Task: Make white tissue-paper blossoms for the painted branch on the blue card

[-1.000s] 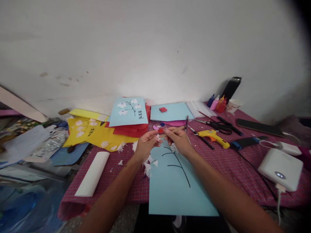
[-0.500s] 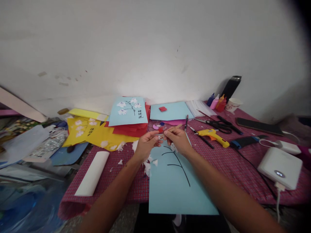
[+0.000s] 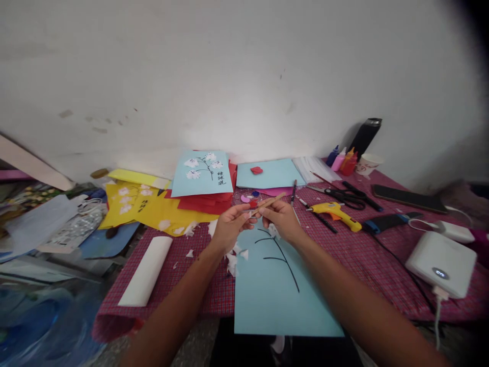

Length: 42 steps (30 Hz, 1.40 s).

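Note:
My left hand (image 3: 232, 225) is closed in a pinch on a small whitish piece, probably paper, mostly hidden by the fingers. My right hand (image 3: 283, 220) grips a thin brown stick (image 3: 273, 201), its lower end meeting the left fingertips. Both hands are close together above the top of a light blue sheet (image 3: 280, 311), which bears black drawn branches. A crumpled white paper flower shows partly under the right hand. Torn white paper scraps (image 3: 232, 265) lie along the sheet's left edge.
A blue card with white flowers (image 3: 198, 173) lies on red paper at the back. To the right are scissors (image 3: 344, 198), a yellow glue gun (image 3: 336, 213), paint bottles (image 3: 348, 162) and a white power bank (image 3: 439, 265). A white paper roll (image 3: 147, 272) lies left.
The brown stick now shows at more length between the hands, its end tilted down toward the left fingertips. The hands stay in nearly the same place.

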Tool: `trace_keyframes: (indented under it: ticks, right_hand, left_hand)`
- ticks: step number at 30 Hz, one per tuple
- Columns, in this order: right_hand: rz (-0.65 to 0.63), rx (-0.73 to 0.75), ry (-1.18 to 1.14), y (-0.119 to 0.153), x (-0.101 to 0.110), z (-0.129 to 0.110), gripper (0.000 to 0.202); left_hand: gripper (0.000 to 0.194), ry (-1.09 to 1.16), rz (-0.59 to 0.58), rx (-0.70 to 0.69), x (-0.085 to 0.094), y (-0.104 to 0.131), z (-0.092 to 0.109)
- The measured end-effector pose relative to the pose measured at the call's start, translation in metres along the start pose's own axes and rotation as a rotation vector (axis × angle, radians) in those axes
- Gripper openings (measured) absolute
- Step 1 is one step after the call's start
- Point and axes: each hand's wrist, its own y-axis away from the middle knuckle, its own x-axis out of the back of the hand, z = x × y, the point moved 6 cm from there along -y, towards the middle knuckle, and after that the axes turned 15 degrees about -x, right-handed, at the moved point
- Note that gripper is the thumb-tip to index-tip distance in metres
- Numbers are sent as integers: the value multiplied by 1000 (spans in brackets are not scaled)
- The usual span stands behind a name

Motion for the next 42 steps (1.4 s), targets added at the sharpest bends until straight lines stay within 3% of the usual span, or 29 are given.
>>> trace_keyframes:
  ticks: [12, 19, 24, 33, 42]
  right_hand:
    - [103, -3, 113, 1, 2, -1, 23]
    - [144, 12, 103, 4, 0, -3, 24]
    - [153, 30, 74, 6, -2, -5, 19]
    - [133, 17, 95, 7, -5, -6, 18]
    - [-22, -51, 190, 12, -17, 3, 28]
  left_hand:
    - [41, -31, 1, 36, -3, 3, 2]
    - [39, -220, -17, -73, -3, 2, 11]
    - [36, -220, -32, -76, -6, 4, 15]
    - [36, -174, 2, -56, -7, 3, 14]
    - [37, -186, -29, -85, -7, 4, 17]
